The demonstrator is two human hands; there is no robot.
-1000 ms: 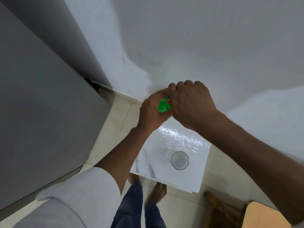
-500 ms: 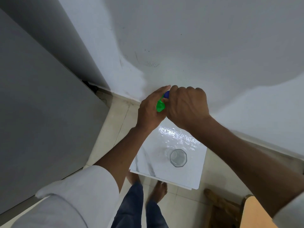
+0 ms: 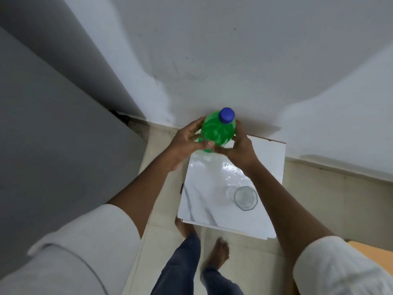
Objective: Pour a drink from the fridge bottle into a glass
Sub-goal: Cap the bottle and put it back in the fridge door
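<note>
A green plastic bottle [image 3: 217, 130] with a blue cap [image 3: 227, 114] stands upright at the far end of a small white marble-top table [image 3: 202, 201]. My left hand [image 3: 187, 143] wraps its left side, thumb across the front. My right hand [image 3: 240, 150] cups its right side and lower front. The cap is on and uncovered. An empty clear glass [image 3: 244, 198] stands on the table nearer to me, to the right of the middle, apart from both hands.
A tall grey fridge side [image 3: 53, 135] fills the left. White walls [image 3: 234, 50] meet in a corner behind the table. My bare feet [image 3: 220, 250] stand on pale floor tiles below the table's near edge. An orange surface [image 3: 372, 250] shows at the lower right.
My right hand has come off the blue cap and dropped to the bottle's right side. The cap is now exposed. The view has shifted, so the table and glass sit further right.
</note>
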